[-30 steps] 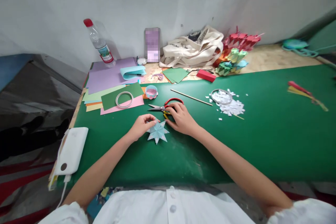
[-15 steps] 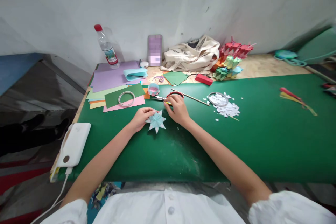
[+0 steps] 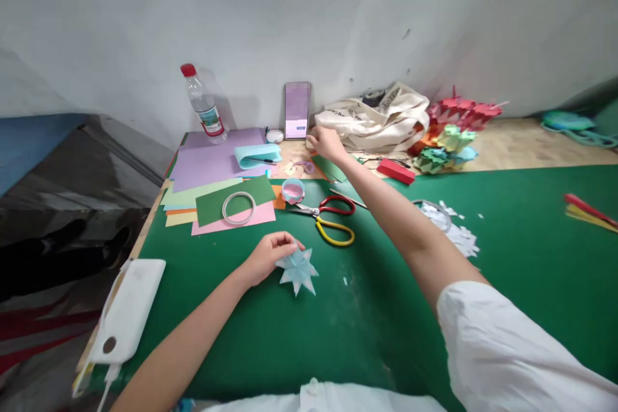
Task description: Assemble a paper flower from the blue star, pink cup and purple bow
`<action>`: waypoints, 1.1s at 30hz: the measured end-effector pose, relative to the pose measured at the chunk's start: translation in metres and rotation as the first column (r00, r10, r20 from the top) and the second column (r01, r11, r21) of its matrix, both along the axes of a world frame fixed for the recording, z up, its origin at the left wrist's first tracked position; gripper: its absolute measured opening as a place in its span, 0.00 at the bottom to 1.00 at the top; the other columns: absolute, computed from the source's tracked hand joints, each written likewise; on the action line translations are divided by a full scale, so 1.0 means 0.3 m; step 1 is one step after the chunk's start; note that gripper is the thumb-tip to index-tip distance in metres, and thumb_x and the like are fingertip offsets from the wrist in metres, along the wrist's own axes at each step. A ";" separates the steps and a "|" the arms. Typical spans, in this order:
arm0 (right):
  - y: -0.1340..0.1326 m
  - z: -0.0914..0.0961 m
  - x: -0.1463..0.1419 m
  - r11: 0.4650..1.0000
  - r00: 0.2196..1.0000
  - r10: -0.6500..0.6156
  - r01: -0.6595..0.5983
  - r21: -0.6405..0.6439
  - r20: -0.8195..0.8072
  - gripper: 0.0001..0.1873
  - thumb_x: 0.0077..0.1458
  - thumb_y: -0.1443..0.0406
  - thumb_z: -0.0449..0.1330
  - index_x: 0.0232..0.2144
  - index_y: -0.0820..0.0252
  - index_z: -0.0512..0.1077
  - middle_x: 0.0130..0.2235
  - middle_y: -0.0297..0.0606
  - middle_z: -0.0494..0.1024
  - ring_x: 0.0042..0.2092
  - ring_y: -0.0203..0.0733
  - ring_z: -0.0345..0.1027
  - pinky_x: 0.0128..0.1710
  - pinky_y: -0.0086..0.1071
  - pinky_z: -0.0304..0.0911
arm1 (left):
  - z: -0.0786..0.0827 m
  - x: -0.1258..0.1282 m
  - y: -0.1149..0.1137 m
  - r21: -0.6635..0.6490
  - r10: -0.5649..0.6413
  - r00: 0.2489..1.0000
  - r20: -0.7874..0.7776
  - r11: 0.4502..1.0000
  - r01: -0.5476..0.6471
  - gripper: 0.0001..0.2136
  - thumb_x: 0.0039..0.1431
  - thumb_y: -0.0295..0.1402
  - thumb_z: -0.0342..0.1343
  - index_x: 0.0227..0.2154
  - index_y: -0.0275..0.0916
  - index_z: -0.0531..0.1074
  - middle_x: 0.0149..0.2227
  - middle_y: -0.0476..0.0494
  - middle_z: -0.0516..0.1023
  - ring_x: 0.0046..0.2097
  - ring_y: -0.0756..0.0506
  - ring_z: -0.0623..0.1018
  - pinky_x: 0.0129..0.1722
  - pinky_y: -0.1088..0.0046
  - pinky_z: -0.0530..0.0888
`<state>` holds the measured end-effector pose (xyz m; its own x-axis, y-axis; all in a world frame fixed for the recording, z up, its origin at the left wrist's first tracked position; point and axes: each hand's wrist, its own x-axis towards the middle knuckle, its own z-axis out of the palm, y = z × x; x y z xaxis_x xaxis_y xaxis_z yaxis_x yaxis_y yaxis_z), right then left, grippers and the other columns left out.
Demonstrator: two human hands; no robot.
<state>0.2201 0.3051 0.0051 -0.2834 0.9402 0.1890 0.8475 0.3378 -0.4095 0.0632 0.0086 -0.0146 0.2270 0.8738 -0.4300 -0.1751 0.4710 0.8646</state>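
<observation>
My left hand (image 3: 270, 257) pinches a pale blue folded paper star (image 3: 298, 270) by one edge, a little above the green mat. Stretched to the back of the table, my right hand (image 3: 328, 143) has its fingers curled together beside the lower right corner of an upright phone (image 3: 297, 111). What those fingers hold, if anything, is too small to make out. A cream cloth bag (image 3: 374, 122) lies just right of that hand, and green paper (image 3: 329, 168) lies below it. Scissors (image 3: 335, 221) with one red and one yellow handle rest between my hands.
Coloured paper sheets (image 3: 210, 158), a tape roll (image 3: 239, 208) and a bottle (image 3: 205, 106) are at left. A white power bank (image 3: 128, 309) lies at the left edge. Right are a red block (image 3: 396, 171), folded paper pieces (image 3: 451, 141) and white paper scraps (image 3: 458, 235).
My right hand has left the scissors and reached back to beside the phone. My left hand still holds the star. The whole view has shifted, so things appear lower.
</observation>
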 end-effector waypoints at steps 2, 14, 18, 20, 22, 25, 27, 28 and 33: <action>0.072 -0.019 -0.022 1.000 0.999 -0.027 0.027 -0.003 -0.017 0.21 0.65 0.56 0.60 0.55 0.60 0.69 0.56 0.44 0.72 0.53 0.44 0.71 0.52 0.45 0.72 | -0.001 -0.005 -0.001 -0.012 -0.033 0.999 -0.009 0.999 0.033 0.21 0.44 0.48 0.71 0.28 0.33 0.74 0.33 0.44 0.80 0.31 0.53 0.72 0.31 0.78 0.66; 0.237 -0.165 -0.025 0.996 0.970 0.001 0.021 0.086 -0.243 0.19 0.63 0.52 0.57 0.25 0.56 0.65 0.27 0.38 0.73 0.32 0.44 0.67 0.42 0.39 0.65 | 0.020 -0.033 -0.025 -0.178 -0.146 0.987 0.065 0.972 0.155 0.18 0.56 0.45 0.65 0.31 0.35 0.68 0.39 0.43 0.78 0.37 0.51 0.76 0.39 0.75 0.72; 0.260 -0.185 -0.027 0.993 0.949 0.030 0.009 0.121 -0.315 0.24 0.60 0.50 0.59 0.21 0.54 0.58 0.23 0.34 0.66 0.28 0.40 0.61 0.40 0.38 0.63 | 0.032 -0.042 -0.031 -0.222 -0.166 0.981 0.101 0.957 0.185 0.18 0.57 0.45 0.65 0.31 0.35 0.67 0.39 0.44 0.77 0.37 0.52 0.75 0.38 0.76 0.71; 0.261 -0.182 -0.029 0.993 0.948 0.017 0.020 0.113 -0.317 0.25 0.60 0.49 0.60 0.20 0.54 0.57 0.22 0.33 0.63 0.28 0.38 0.58 0.38 0.36 0.61 | 0.034 -0.047 -0.032 -0.228 -0.170 0.978 0.119 0.954 0.193 0.17 0.58 0.45 0.64 0.32 0.35 0.67 0.40 0.44 0.77 0.37 0.52 0.75 0.38 0.77 0.71; 0.257 -0.174 -0.031 0.995 0.948 0.001 0.032 0.098 -0.317 0.26 0.61 0.49 0.59 0.19 0.54 0.56 0.20 0.31 0.61 0.27 0.36 0.55 0.35 0.34 0.57 | 0.031 -0.051 -0.030 -0.224 -0.172 0.976 0.134 0.954 0.199 0.17 0.59 0.44 0.64 0.32 0.36 0.68 0.40 0.44 0.77 0.37 0.53 0.75 0.38 0.77 0.71; 0.244 -0.157 -0.033 0.995 0.952 -0.006 0.035 0.088 -0.305 0.26 0.62 0.51 0.59 0.19 0.54 0.55 0.19 0.30 0.58 0.27 0.35 0.53 0.33 0.34 0.53 | 0.028 -0.055 -0.026 -0.222 -0.175 0.974 0.141 0.953 0.204 0.15 0.60 0.43 0.63 0.32 0.36 0.68 0.40 0.44 0.77 0.38 0.53 0.75 0.38 0.77 0.71; 0.235 -0.147 -0.033 0.995 0.954 -0.005 0.034 0.090 -0.300 0.26 0.63 0.51 0.57 0.19 0.54 0.55 0.19 0.29 0.57 0.26 0.35 0.51 0.33 0.34 0.51 | 0.028 -0.055 -0.023 -0.232 -0.173 0.974 0.148 0.951 0.204 0.15 0.60 0.43 0.63 0.32 0.36 0.68 0.40 0.44 0.76 0.38 0.52 0.75 0.38 0.77 0.72; 0.231 -0.143 -0.033 0.995 0.954 -0.006 0.034 0.089 -0.300 0.26 0.63 0.50 0.57 0.19 0.54 0.55 0.19 0.29 0.57 0.26 0.34 0.51 0.32 0.34 0.50 | 0.029 -0.055 -0.023 -0.237 -0.170 0.974 0.151 0.950 0.203 0.15 0.60 0.43 0.63 0.32 0.36 0.68 0.40 0.44 0.76 0.38 0.53 0.75 0.38 0.78 0.72; 0.222 -0.141 -0.034 0.996 0.952 -0.009 0.037 0.086 -0.304 0.28 0.63 0.48 0.56 0.19 0.53 0.54 0.19 0.29 0.57 0.26 0.35 0.50 0.32 0.34 0.50 | 0.031 -0.059 -0.025 -0.227 -0.164 0.972 0.166 0.953 0.199 0.15 0.60 0.43 0.63 0.33 0.35 0.69 0.40 0.44 0.77 0.38 0.53 0.75 0.37 0.79 0.71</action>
<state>0.2098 0.3718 -0.0372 -0.1782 0.9211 0.3463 0.6958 0.3668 -0.6175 0.0456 0.0011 -0.0051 0.4470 0.6864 -0.5736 -0.1813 0.6975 0.6933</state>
